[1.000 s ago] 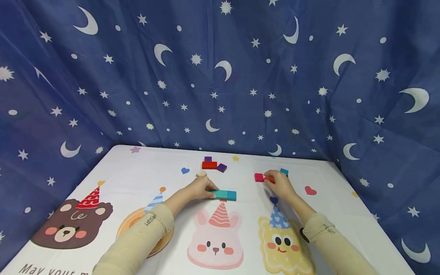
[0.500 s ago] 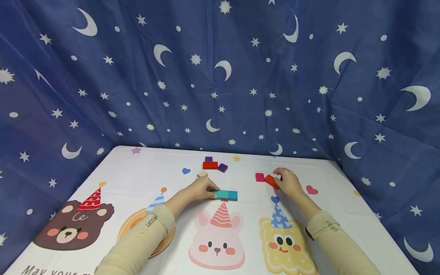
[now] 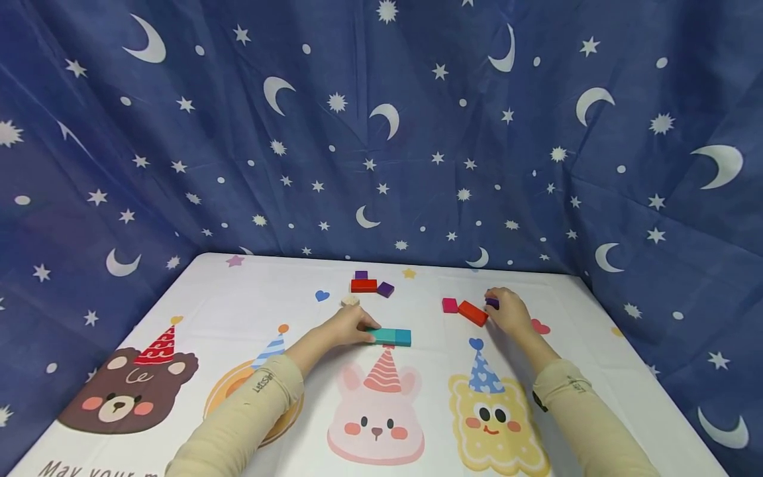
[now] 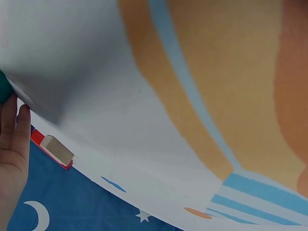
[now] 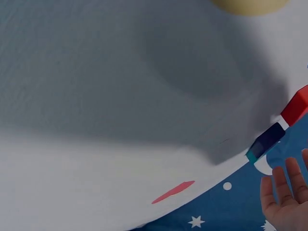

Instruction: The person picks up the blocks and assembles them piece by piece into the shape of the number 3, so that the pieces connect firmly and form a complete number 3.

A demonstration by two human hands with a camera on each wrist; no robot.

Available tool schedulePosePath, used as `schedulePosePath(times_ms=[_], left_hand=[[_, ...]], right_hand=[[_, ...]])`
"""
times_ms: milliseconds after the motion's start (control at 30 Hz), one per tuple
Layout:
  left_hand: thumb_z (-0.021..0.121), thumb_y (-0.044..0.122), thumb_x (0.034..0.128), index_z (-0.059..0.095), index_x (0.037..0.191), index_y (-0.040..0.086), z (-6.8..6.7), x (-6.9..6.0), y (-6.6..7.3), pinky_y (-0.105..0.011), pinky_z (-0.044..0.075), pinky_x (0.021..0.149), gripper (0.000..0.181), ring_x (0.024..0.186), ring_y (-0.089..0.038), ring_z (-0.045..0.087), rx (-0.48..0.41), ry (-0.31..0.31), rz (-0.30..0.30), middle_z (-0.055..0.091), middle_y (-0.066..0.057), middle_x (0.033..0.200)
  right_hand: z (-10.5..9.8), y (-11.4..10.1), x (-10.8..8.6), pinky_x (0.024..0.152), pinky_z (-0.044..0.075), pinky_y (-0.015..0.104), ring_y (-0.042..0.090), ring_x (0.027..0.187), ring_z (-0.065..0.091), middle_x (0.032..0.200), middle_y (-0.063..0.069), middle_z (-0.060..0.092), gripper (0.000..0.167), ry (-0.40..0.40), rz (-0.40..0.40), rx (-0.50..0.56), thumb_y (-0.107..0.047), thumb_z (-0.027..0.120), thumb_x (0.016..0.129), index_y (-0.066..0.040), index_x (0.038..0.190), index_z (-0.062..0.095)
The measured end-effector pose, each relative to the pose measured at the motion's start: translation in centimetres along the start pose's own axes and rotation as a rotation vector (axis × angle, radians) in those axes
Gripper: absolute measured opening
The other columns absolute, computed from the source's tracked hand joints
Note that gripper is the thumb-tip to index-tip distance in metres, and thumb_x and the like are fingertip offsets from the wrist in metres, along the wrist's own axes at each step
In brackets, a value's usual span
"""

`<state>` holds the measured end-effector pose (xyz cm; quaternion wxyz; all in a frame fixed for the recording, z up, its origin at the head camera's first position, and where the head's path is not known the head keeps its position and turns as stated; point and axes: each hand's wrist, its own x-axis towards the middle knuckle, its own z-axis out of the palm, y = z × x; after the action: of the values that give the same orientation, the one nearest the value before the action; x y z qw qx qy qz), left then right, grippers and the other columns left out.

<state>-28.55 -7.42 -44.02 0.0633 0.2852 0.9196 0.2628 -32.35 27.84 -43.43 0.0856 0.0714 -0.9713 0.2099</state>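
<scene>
In the head view my left hand (image 3: 347, 326) pinches the left end of a long teal block (image 3: 384, 336) on the tabletop. A blue block (image 3: 403, 338) sits flush against its right end. The left wrist view catches only a corner of the teal block (image 4: 5, 89) by the fingertips. My right hand (image 3: 508, 310) reaches over a purple block (image 3: 492, 303), its fingers around the far side. In the right wrist view those fingers look apart from the dark block (image 5: 266, 142), which has a teal end; the thumb is hidden. A red block (image 3: 473, 313) lies left of that hand, touching a pink block (image 3: 450, 305).
Farther back lie a red block (image 3: 363, 285) and two purple blocks, one behind it (image 3: 361, 274) and another beside it (image 3: 385, 289). A beige block (image 3: 350, 301) lies just beyond the left hand. A dark blue star-patterned curtain (image 3: 381, 165) borders the white printed tablecloth (image 3: 286, 285).
My right hand has let go of the red block, now turned at a slant beside the pink one, and has moved right to the purple block. The left hand stays put.
</scene>
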Motion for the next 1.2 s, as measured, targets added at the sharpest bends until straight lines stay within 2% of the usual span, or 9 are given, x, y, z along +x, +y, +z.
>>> schedulePosePath(times_ms=[67,267,567,967,1200], left_hand=[[0.074,0.015,0.0805,0.072,0.106,0.005,0.0,0.0,0.0,-0.031,0.052,0.087,0.027,0.095,-0.017,0.066,0.000,0.003,-0.003,0.072,-0.008,0.104],[0.073,0.015,0.0806,0.072,0.106,0.006,0.0,0.0,0.0,-0.030,0.052,0.085,0.026,0.092,-0.015,0.066,-0.003,0.004,-0.012,0.072,-0.008,0.103],[0.074,0.014,0.0802,0.072,0.105,0.005,-0.2,0.0,0.0,-0.028,0.053,0.083,0.027,0.089,-0.014,0.066,-0.009,0.001,-0.005,0.072,-0.008,0.103],[0.074,0.013,0.0801,0.072,0.106,0.004,-0.2,0.0,0.0,-0.027,0.053,0.082,0.027,0.088,-0.014,0.066,-0.008,0.004,0.007,0.072,-0.009,0.103],[0.074,0.013,0.0803,0.072,0.105,0.004,-0.1,0.0,0.0,-0.024,0.053,0.080,0.027,0.085,-0.012,0.064,-0.016,-0.007,-0.003,0.073,-0.008,0.103]], right_hand=[[0.1,0.3,0.0,0.098,0.042,0.055,0.043,0.108,0.056,0.116,0.029,0.059,0.032,0.009,-0.009,-0.003,-0.004,0.063,0.086,0.008,0.114,0.060],[0.7,1.3,0.1,0.095,0.045,0.055,0.044,0.103,0.057,0.109,0.031,0.060,0.029,0.017,-0.020,-0.018,-0.002,0.063,0.083,0.011,0.109,0.061],[1.1,1.9,0.6,0.091,0.047,0.054,0.045,0.100,0.059,0.106,0.033,0.059,0.035,0.020,-0.026,-0.071,-0.001,0.064,0.081,0.012,0.112,0.057],[0.4,2.0,1.2,0.087,0.048,0.053,0.040,0.091,0.059,0.106,0.033,0.057,0.033,-0.036,0.003,-0.095,-0.005,0.065,0.083,0.011,0.110,0.056],[0.0,1.8,1.2,0.086,0.048,0.051,0.037,0.088,0.056,0.106,0.032,0.055,0.035,-0.086,0.056,-0.086,-0.006,0.065,0.082,0.010,0.112,0.055]])
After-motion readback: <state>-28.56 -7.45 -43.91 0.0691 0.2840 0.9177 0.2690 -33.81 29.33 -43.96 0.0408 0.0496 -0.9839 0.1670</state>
